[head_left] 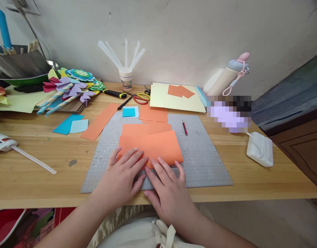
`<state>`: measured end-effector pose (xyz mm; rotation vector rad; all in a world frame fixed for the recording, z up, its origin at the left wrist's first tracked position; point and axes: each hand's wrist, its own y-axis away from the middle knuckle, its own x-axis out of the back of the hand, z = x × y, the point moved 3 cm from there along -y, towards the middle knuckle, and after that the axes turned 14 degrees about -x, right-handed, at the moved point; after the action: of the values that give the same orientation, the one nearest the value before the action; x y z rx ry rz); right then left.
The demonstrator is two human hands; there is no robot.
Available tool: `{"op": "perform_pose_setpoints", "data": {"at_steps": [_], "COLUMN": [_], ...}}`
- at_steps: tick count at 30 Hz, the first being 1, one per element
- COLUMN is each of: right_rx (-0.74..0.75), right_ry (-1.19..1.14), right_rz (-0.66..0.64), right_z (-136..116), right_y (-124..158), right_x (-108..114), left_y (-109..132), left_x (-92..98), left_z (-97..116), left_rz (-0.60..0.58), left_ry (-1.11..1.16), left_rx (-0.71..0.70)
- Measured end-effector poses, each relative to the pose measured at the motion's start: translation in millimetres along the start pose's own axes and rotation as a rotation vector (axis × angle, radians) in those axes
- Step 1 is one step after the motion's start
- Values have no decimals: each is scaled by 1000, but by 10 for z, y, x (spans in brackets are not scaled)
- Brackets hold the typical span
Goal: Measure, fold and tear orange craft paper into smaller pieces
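A folded sheet of orange paper (153,146) lies on the grey cutting mat (205,155), its rounded fold toward me. My left hand (122,175) rests on its near left part, fingers stretched out. Beside it my right hand (169,189) presses on the near edge with fingers spread; the two hands almost meet at the index fingers. Another orange sheet (140,129) shows from beneath the folded one's far side. Farther back on the mat are stacked orange pieces (153,113) and a small blue square (129,112). A dark red pencil (184,127) lies to the right.
At left are a glue gun (3,142), an orange strip (101,122) and paper flowers (75,81). Behind the mat stand a cup of white sticks (126,81), a yellow-black cutter (114,93), scissors (141,98) and cream paper (176,103). A white case (259,148) sits right.
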<state>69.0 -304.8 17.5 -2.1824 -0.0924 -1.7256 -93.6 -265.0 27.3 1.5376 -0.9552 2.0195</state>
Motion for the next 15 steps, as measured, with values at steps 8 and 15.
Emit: {"op": "perform_pose_setpoints", "data": {"at_steps": [8,15], "right_rx": [-255,-411], "right_ry": [9,80], "right_rz": [43,81], "right_z": [241,681], "right_y": [131,328], "right_x": [85,106], "left_y": [-13,-48], "left_x": [-22,26], "left_z": [2,29], "left_rz": [-13,-6], "left_ry": [16,-14], "left_rx": [15,8]}}
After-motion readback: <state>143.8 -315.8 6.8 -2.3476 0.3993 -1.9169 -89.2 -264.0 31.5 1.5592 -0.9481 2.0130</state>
